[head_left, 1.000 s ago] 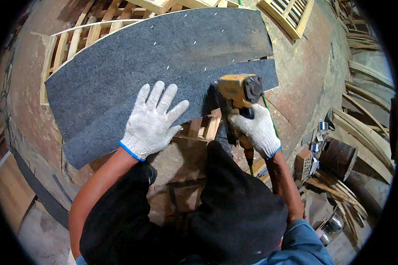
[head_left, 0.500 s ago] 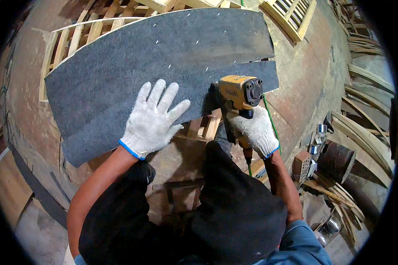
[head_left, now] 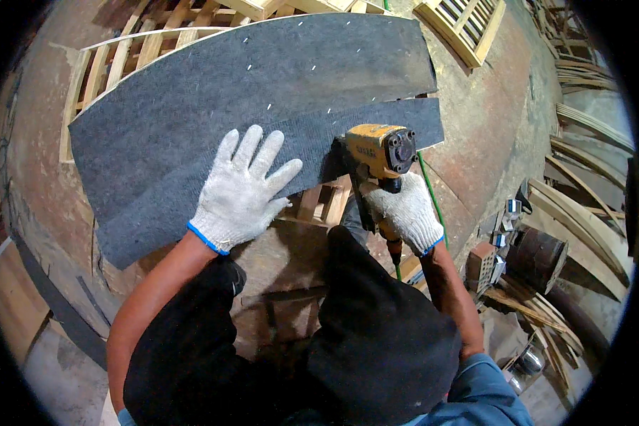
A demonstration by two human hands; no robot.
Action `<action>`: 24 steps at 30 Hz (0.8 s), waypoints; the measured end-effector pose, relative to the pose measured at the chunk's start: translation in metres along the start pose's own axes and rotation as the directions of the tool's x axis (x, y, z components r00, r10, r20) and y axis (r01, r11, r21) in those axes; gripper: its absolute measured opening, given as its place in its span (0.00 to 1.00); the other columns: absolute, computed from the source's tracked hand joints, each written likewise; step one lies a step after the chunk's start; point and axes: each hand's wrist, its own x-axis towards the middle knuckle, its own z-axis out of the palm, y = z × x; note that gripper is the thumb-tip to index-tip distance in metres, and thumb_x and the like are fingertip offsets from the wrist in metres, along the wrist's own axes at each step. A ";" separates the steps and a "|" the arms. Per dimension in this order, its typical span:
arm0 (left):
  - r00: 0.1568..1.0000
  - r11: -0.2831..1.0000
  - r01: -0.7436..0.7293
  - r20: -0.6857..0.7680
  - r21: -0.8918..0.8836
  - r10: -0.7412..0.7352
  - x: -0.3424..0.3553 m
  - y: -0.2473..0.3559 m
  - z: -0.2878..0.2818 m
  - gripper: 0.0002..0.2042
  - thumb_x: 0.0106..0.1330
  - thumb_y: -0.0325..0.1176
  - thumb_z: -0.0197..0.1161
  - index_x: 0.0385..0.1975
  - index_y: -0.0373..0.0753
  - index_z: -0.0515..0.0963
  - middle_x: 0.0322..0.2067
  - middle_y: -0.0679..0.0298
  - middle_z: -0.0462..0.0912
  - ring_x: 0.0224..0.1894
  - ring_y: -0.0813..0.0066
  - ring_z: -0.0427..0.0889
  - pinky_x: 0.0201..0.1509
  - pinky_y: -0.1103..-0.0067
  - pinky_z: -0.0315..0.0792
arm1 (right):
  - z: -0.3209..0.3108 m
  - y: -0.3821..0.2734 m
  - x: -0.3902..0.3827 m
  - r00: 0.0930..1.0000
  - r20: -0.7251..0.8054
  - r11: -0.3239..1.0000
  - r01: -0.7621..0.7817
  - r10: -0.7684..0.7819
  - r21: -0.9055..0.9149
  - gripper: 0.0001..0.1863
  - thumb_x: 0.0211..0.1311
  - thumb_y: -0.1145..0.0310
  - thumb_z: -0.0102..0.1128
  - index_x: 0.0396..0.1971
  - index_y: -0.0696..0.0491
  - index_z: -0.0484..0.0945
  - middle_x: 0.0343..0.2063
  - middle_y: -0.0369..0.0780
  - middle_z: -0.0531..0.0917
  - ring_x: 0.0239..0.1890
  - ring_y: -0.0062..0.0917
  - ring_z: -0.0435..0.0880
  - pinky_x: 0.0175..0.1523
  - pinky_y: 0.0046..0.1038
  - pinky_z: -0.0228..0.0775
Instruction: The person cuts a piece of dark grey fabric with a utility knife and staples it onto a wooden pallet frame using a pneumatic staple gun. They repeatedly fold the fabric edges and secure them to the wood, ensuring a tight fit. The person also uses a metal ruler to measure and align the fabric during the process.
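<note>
My left hand (head_left: 241,188), in a white knit glove with a blue cuff, lies flat with fingers spread on the dark grey fabric sheet (head_left: 170,142). My right hand (head_left: 405,209), gloved alike, grips the handle of a yellow and black pneumatic stapler (head_left: 380,149). The stapler's nose is at the sheet's near edge, right of my left hand; its tip is hidden. Several light staples dot the upper sheet. Beneath the sheet is a wooden slatted frame (head_left: 337,199) with a curved far edge; its slats show beyond the sheet and at the near side.
A green air hose (head_left: 433,192) runs beside the stapler. Another slatted wooden frame (head_left: 468,28) lies at the far right. Curved wooden strips (head_left: 579,220), a brick (head_left: 481,264), a rusty drum (head_left: 539,257) and small boxes stand along the right. My knees are close to the near edge.
Little differs. The whole view has shifted slightly, and my left hand stays flat on the sheet while the stapler stays at the sheet's near edge.
</note>
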 end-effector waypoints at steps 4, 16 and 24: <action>1.000 1.000 0.004 -0.012 -0.027 -0.004 -0.005 -0.005 0.001 0.30 0.58 0.49 0.70 0.63 0.54 0.78 0.69 0.50 0.68 0.73 0.42 0.61 0.78 0.49 0.48 | 0.002 -0.001 0.003 1.000 -0.007 1.000 0.028 -0.028 0.012 0.17 0.59 0.65 0.67 0.45 0.59 0.85 0.35 0.43 0.90 0.36 0.26 0.87 0.46 0.32 0.78; 0.990 0.997 -0.065 -0.129 -0.043 0.059 -0.023 -0.019 0.015 0.27 0.61 0.49 0.67 0.61 0.52 0.78 0.69 0.50 0.69 0.72 0.43 0.64 0.78 0.48 0.50 | 0.012 0.039 0.016 0.999 -0.040 0.998 0.032 -0.030 0.050 0.10 0.62 0.70 0.65 0.39 0.59 0.81 0.19 0.38 0.81 0.18 0.21 0.79 0.23 0.27 0.68; 0.995 0.998 -0.045 -0.086 -0.037 0.041 -0.014 -0.012 0.012 0.26 0.59 0.48 0.68 0.59 0.52 0.79 0.67 0.52 0.71 0.71 0.47 0.64 0.77 0.51 0.52 | 0.006 0.021 0.004 1.000 -0.026 0.999 0.003 -0.001 0.049 0.13 0.61 0.74 0.63 0.44 0.62 0.82 0.28 0.39 0.86 0.24 0.21 0.83 0.30 0.25 0.75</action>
